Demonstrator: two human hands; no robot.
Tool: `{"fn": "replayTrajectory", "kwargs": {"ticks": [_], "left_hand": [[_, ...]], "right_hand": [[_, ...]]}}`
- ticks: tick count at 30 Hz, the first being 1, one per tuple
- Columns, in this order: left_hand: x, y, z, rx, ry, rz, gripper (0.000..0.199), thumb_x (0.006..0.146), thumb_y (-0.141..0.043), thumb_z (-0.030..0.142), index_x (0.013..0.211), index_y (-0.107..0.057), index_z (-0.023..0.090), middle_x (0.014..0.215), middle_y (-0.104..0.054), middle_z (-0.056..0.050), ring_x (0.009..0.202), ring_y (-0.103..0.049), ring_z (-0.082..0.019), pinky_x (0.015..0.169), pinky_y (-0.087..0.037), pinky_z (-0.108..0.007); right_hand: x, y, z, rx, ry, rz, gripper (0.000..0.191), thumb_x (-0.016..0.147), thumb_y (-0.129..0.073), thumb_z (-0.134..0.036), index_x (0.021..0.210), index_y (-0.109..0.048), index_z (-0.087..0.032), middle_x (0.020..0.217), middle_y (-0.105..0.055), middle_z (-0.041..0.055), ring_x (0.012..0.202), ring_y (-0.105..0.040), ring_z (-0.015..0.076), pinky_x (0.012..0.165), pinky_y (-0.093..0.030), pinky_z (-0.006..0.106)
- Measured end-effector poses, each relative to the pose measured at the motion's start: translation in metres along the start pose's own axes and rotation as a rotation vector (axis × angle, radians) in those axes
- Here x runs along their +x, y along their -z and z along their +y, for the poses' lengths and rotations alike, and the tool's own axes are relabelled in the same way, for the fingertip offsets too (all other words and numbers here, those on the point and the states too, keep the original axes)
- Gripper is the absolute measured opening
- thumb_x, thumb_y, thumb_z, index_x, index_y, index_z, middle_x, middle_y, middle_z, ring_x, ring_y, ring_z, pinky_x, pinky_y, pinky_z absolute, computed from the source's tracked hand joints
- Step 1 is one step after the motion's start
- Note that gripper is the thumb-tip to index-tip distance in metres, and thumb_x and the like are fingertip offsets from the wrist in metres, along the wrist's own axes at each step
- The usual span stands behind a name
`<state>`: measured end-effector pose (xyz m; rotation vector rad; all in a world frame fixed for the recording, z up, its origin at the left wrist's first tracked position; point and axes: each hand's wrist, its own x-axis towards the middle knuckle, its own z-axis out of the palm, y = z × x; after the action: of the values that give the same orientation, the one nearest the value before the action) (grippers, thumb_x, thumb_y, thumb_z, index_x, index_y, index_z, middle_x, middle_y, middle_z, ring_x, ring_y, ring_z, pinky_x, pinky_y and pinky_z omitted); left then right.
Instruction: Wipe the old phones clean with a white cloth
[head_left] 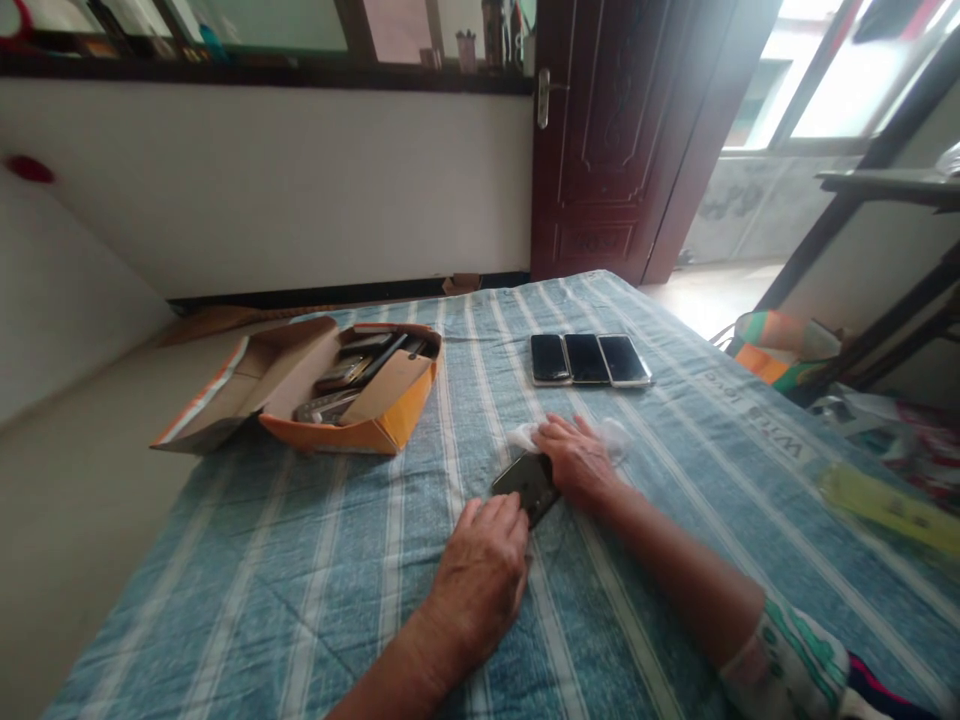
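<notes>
A dark smartphone [531,484] lies on the striped blue cloth between my two hands. The fingers of my left hand [486,560] are closed on its near edge. At the far right end of the phone, my right hand [576,458] presses a crumpled white tissue or wipe [616,438] that sticks out on both sides of the fingers. Beyond my hands, a left phone [549,358], a middle phone [586,358] and a right phone [624,360] with a white frame rest side by side, dark screens up.
An open orange cardboard box [397,412] with several old phones [349,368] in it stands at the left on the bed-like surface [322,600]. A yellow packet [892,505] lies at the right edge. Behind are a wall and a dark red door [607,150].
</notes>
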<state>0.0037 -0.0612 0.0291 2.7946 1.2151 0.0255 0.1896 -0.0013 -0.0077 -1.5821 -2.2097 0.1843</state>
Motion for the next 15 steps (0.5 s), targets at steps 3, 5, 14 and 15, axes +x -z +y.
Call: {"fn": "replayTrajectory", "kwargs": {"ticks": [3,5,14,15], "left_hand": [[0.0,0.001,0.0,-0.012,0.0,0.006,0.036,0.085,-0.055,0.018,0.119,-0.057,0.01,0.13,-0.057,-0.02,0.12,-0.052,-0.033,0.103,-0.039,-0.051],[0.001,0.002,0.001,-0.019,-0.006,0.004,0.035,0.085,-0.055,0.017,0.119,-0.058,0.009,0.13,-0.057,-0.02,0.12,-0.052,-0.033,0.103,-0.04,-0.05],[0.002,0.005,0.0,0.022,0.021,-0.023,0.034,0.086,-0.053,0.018,0.119,-0.057,0.01,0.131,-0.057,-0.017,0.121,-0.053,-0.03,0.101,-0.044,-0.045],[0.001,0.005,0.0,0.025,0.027,-0.022,0.034,0.086,-0.052,0.017,0.119,-0.057,0.011,0.131,-0.057,-0.017,0.121,-0.053,-0.03,0.102,-0.044,-0.044]], "right_hand": [[0.003,0.0,0.023,-0.035,-0.18,0.073,0.044,0.087,-0.036,-0.004,0.119,-0.061,-0.023,0.129,-0.06,0.0065,0.133,-0.04,0.0249,0.11,-0.023,0.05],[0.002,-0.001,0.03,-0.048,-0.246,0.107,0.044,0.087,-0.036,-0.004,0.12,-0.061,-0.021,0.128,-0.06,0.0081,0.132,-0.041,0.0255,0.109,-0.028,0.047],[-0.025,-0.001,0.017,-0.218,-0.169,0.149,0.034,0.089,-0.039,-0.007,0.109,-0.065,-0.015,0.109,-0.066,0.0124,0.114,-0.053,0.025,0.102,-0.035,0.039],[-0.028,0.0,0.016,-0.241,-0.163,0.148,0.033,0.089,-0.04,-0.008,0.11,-0.065,-0.014,0.107,-0.066,0.0127,0.112,-0.054,0.0251,0.101,-0.035,0.038]]}}
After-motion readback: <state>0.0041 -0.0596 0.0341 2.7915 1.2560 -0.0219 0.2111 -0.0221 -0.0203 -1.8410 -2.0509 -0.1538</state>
